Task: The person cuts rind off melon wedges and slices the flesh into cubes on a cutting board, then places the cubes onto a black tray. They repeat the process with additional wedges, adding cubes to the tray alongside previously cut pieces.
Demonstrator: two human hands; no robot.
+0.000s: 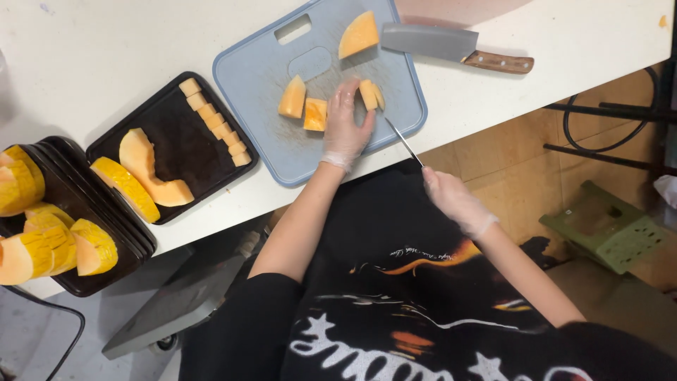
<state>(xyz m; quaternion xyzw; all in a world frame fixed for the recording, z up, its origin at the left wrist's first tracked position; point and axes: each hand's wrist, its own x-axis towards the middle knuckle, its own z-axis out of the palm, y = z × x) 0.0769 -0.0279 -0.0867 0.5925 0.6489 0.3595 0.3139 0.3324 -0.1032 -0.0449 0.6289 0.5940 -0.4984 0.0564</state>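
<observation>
Counting across the pale counter [106,49], I see one blue cutting board [261,77] carrying five melon pieces [315,113]: a large wedge at the far edge and four smaller chunks nearer the person. One cleaver [430,40] with a wooden handle lies beside the board. A black tray [183,144] holds a row of seven small cubes and two long slices; stacked trays [77,204] at the counter's end hold more wedges, partly cut off by the frame.

The gloved left hand [345,127] lies flat, fingers spread, its grip released, touching chunks on the board. The gloved right hand [451,197] hovers off the counter's edge, clenched on a thin knife [403,141] whose tip points at the board.
</observation>
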